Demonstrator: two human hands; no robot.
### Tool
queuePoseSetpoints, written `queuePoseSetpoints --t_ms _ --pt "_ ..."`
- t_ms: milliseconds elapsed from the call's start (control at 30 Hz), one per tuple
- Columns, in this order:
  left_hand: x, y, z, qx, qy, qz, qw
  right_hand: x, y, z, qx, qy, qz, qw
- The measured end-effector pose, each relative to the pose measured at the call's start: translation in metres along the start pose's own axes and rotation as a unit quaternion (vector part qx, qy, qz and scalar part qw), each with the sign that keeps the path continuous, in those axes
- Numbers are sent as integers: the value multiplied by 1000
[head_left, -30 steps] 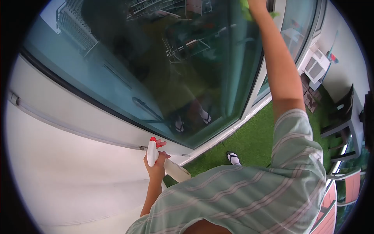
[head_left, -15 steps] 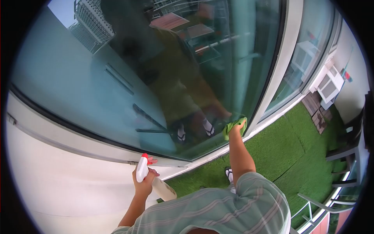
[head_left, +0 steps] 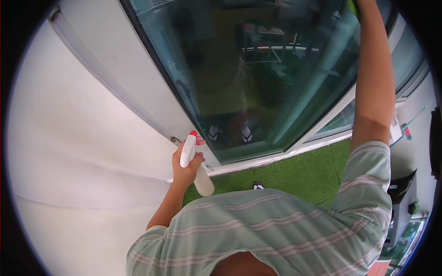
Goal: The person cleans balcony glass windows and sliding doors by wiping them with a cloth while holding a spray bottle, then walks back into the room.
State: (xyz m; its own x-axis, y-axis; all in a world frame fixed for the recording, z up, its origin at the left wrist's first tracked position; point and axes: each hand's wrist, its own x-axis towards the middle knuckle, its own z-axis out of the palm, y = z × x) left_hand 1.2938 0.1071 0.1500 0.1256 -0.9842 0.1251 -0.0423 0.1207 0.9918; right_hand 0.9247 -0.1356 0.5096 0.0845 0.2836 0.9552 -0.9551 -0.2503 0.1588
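Observation:
My left hand (head_left: 185,168) is wrapped round the neck of a spray bottle (head_left: 203,181) with a white head and a red nozzle, beside the door's lower corner. The bottle's pale body hangs tilted below my fingers. My right arm stretches up to the top edge of the view, where my right hand (head_left: 366,2) is mostly cut off. A bit of green cloth (head_left: 353,8) shows by it, against the dark glass door (head_left: 221,83). My fingers on that side are out of sight.
A white wall (head_left: 83,138) curves along the left, next to the door frame. Green artificial turf (head_left: 294,175) covers the floor, with my sandalled foot (head_left: 258,186) on it. Grey furniture (head_left: 405,207) stands at the right.
My right hand has gone from the glass's lower right corner up to the top of the view with the cloth. The view has turned; my left hand still holds the spray bottle.

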Motion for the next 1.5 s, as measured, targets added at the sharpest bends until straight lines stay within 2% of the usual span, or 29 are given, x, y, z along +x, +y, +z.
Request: queuePoseSetpoints --t_ms 67,100,133,167,200,233,267,333,367,467,500,567,667,700,733,767,800,867,967,1067,1133,1167,1200,1233,1300,1400,1433,1467,1500 --pt "-2 4 6 5 -3 -5 1000 -29 10 18 -58 -20 9 998" --pt "-1 3 7 -2 -7 -9 1000 -79 17 33 -70 -17 -44 996" --pt "0 0 8 -10 -9 -11 1000 -119 -44 -23 -24 -117 -53 991" --pt "0 -2 9 -17 -10 -11 1000 -162 -85 -49 13 -102 -59 993" --pt "0 -3 9 -23 -5 -13 1000 -208 -103 -78 96 -220 -59 969" --pt "0 -3 11 -29 1 -14 999 -259 -112 -96 115 -271 -62 954" --pt "1 -1 13 -37 9 -11 999 -379 -75 -96 190 -385 -42 902" --pt "1 5 16 -19 4 -15 1000 -407 -87 -135 150 -580 -131 790" --pt "0 7 17 -9 0 -18 1000 -405 -87 -150 178 -565 -203 780" --pt "-6 7 19 35 4 19 999 -457 -56 -158 195 -622 -334 681" --pt "-10 6 17 19 11 17 1000 -459 -48 -154 198 -620 -369 664" --pt "-18 6 10 -2 33 50 998 -398 -44 -143 197 -559 -395 702" --pt "-24 3 -13 -57 59 29 996 -226 -60 -91 134 -480 -300 813" --pt "-25 6 -18 -54 75 29 995 -141 -65 -76 86 -420 -263 865" --pt "-30 9 -22 -52 90 19 994 -78 -52 -59 112 -265 -208 935" --pt "-35 10 -26 -48 95 20 994 -23 -25 -27 31 -152 -255 954" --pt "-37 11 -29 -47 101 23 994 38 -7 -5 146 -147 -90 974" --pt "-44 9 -32 -38 107 23 993 117 65 64 -47 -50 -83 994" --pt "-52 1 -36 9 111 44 993 112 -47 56 -134 99 -7 986" --pt "-53 -8 -39 56 105 76 990 10 -183 -13 55 -88 -124 987" --pt "-55 -1 -43 37 95 60 993 -86 -234 -52 184 -216 -178 942" --pt "-58 6 -45 -3 104 29 994 -134 -244 -65 199 -296 -228 906" --pt "-64 12 -46 -11 110 30 993 -190 -238 -70 282 -332 -279 856" --pt "-67 16 -50 -20 112 35 993 -224 -238 -86 233 -377 -383 811" --pt "-76 22 -61 -15 116 44 992 -287 -225 -100 271 -447 -468 713" --pt "-99 26 -79 -37 137 16 990 -274 -209 -99 284 -412 -585 639" --pt "-103 14 -88 -15 154 53 987 -248 -206 -94 241 -434 -633 594" --pt "-109 7 -99 4 161 62 985 -199 -209 -89 211 -463 -641 575" --pt "-116 2 -107 21 168 68 983 -166 -206 -73 262 -401 -556 679"
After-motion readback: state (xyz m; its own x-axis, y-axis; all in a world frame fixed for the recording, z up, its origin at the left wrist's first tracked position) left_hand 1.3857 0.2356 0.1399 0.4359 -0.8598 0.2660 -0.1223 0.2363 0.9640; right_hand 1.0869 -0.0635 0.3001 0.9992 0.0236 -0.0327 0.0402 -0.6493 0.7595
